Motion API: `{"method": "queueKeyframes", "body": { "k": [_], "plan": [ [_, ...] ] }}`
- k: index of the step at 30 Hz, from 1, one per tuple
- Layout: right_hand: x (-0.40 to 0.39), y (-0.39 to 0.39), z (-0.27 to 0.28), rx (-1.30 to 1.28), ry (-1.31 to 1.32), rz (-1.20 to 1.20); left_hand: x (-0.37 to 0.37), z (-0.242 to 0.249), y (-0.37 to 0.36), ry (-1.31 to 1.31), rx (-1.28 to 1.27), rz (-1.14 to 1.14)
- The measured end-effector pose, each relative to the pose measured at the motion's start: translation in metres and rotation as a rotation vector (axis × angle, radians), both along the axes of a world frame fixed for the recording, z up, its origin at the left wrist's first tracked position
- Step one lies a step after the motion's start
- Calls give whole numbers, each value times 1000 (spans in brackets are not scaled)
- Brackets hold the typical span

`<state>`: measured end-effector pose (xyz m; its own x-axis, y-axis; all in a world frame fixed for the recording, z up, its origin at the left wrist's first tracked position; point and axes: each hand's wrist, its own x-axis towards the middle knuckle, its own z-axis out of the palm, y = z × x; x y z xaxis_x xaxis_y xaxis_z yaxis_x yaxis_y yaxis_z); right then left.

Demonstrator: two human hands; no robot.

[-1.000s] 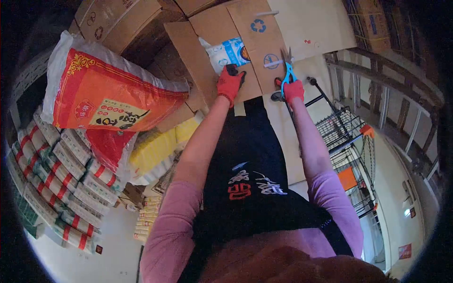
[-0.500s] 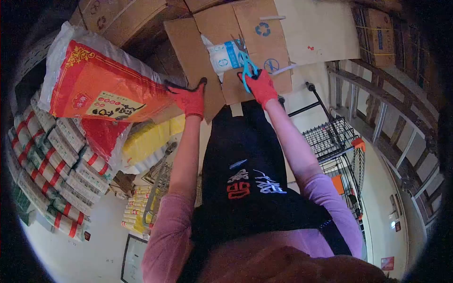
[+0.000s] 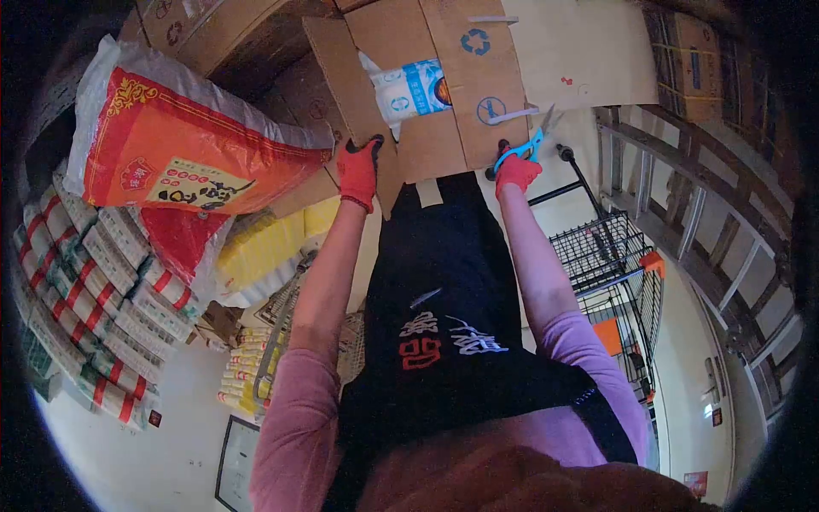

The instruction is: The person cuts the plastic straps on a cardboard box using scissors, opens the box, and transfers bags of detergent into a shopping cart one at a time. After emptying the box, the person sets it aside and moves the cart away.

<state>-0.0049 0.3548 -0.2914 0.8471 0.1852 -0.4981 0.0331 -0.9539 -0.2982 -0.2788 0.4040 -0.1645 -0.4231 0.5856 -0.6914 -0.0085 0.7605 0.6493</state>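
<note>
An open cardboard box point(image 3: 431, 145) stands in front of me with its flaps spread. White and blue printed plastic packs point(image 3: 414, 90) show inside it. My left hand point(image 3: 357, 173), in a red glove with dark fingertips, grips the lower edge of the box's left flap point(image 3: 337, 72). At the box's lower right corner, my right hand point(image 3: 517, 173), gloved the same way, is closed around the light-blue handles of a pair of scissors point(image 3: 531, 147). The blades point up and to the right, apart from the packs.
A large red and orange printed sack point(image 3: 200, 158) lies left of the box. Below it are stacked bundled packs point(image 3: 111, 299) with red bands. A wire shopping cart point(image 3: 601, 256) stands to the right, beside a metal ladder point(image 3: 708, 205). More cartons point(image 3: 695, 64) are at the upper right.
My right hand has moved right with the scissors, away from the box opening, uncovering more of the packs. My left hand has shifted slightly right and closed in on the flap.
</note>
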Motion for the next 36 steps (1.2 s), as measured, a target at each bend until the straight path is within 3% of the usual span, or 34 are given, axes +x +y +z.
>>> {"method": "queueKeyframes", "body": {
  "k": [4,6,10,14,16,17,20,21,22,23,26,27,30,32,36],
  "plan": [
    [1,20,28,-40,-8,-17,2,3,-3,49,-85,-22],
    [3,24,39,-9,23,-3,4,4,-11,7,45,-34],
    [35,20,12,-23,-28,99,12,2,-34,-125,150,121],
    [68,12,-12,-27,-110,264,-3,-41,-75,-132,87,165],
    [65,30,28,-67,-148,372,-12,-33,-72,-261,18,151],
    [49,50,76,-105,-95,444,-17,-28,-65,-324,-8,142],
    [31,45,90,163,-71,509,-3,3,-54,528,158,-313],
    [22,41,84,285,7,528,-4,8,-54,700,13,-524],
    [-11,51,124,436,89,480,-7,12,-54,867,-138,-734],
    [-21,52,124,415,299,566,-9,13,-54,1029,-296,-942],
    [-76,59,127,266,476,612,-17,-3,-50,1091,46,-1190],
    [-91,58,118,230,571,579,-21,-10,-52,1055,-4,-1233],
    [-138,69,126,299,523,627,-30,-29,-50,974,-103,-1303],
    [-159,76,125,188,475,650,-34,-32,-43,956,-107,-1281],
    [-188,82,100,5,250,700,-32,-51,-20,639,-285,-1227]
  ]
}}
